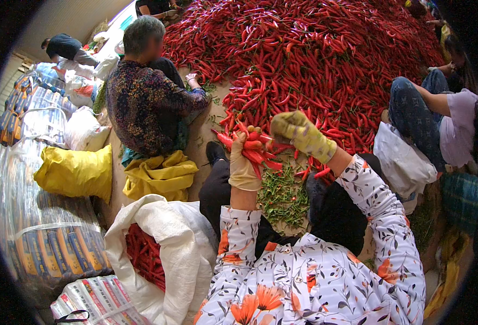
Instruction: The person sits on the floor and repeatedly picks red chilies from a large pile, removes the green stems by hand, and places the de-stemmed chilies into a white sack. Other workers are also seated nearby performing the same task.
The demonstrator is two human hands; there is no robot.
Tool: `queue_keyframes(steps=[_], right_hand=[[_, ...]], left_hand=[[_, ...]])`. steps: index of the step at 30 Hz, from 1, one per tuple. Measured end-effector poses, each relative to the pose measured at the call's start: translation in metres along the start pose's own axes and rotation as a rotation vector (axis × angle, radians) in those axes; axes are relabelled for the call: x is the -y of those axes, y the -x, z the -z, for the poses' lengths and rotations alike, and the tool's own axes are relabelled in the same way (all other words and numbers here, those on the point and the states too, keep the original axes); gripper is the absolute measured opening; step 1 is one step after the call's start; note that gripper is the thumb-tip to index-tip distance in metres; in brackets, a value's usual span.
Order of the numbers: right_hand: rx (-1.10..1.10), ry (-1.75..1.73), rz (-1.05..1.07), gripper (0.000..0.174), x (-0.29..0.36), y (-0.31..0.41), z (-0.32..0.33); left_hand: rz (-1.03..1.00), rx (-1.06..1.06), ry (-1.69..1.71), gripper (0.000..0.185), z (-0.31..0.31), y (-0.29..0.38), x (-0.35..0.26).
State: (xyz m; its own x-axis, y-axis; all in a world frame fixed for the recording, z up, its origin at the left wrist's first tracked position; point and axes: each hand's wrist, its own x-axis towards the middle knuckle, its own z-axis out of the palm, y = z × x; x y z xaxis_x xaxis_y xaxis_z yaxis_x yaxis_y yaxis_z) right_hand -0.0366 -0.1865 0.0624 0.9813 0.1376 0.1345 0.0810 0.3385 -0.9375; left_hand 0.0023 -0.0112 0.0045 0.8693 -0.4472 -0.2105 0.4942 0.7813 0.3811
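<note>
My left hand (243, 164), in a thin cream glove, grips a bunch of red chili peppers (256, 156) above my lap. To its right is my right hand (302, 136), in a stained yellow fabric glove, with its fingers curled in. Whether a pepper or stem is pinched there is hidden. Green chili stems (283, 197) lie scattered on the floor between my legs. Directly ahead rises a large heap of red chili peppers (304, 61), its near edge just beyond both hands.
An open white woven sack (174, 227) with red chilies (143, 254) stands at my left. Beyond it lie yellow sacks (76, 170) and plastic-wrapped packages (52, 243). One person (149, 97) sits at left, another (430, 109) at right beside a white sack (401, 158).
</note>
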Motion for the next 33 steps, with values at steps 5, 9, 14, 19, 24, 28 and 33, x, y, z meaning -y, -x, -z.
queue_keyframes(steps=[5,9,14,19,24,28,33], right_hand=[[-0.206,0.048,0.078,0.036,-0.002,-0.012,0.015],[0.005,0.578,0.197,0.039,0.021,-0.003,-0.008],[-0.039,0.239,0.061,0.015,0.001,-0.005,-0.013],[-0.022,-0.225,-0.271,0.02,0.002,-0.01,-0.009],[-0.317,1.066,0.379,0.012,-0.007,-0.012,0.0],[-0.605,1.068,0.166,0.009,0.011,-0.027,0.027],[0.148,0.314,-0.236,0.028,-0.006,-0.008,0.01]], left_hand=[[-0.078,0.076,-0.046,0.033,0.007,-0.005,-0.01],[-0.04,0.007,-0.054,0.031,-0.002,0.0,-0.004],[0.039,-0.018,0.01,0.032,-0.002,0.001,0.009],[0.029,0.025,-0.074,0.032,-0.008,0.01,0.004],[0.006,0.018,-0.079,0.036,-0.009,0.002,0.012],[-0.057,0.16,0.09,0.028,-0.001,0.003,0.004],[-0.145,0.296,0.29,0.024,-0.01,0.008,-0.01]])
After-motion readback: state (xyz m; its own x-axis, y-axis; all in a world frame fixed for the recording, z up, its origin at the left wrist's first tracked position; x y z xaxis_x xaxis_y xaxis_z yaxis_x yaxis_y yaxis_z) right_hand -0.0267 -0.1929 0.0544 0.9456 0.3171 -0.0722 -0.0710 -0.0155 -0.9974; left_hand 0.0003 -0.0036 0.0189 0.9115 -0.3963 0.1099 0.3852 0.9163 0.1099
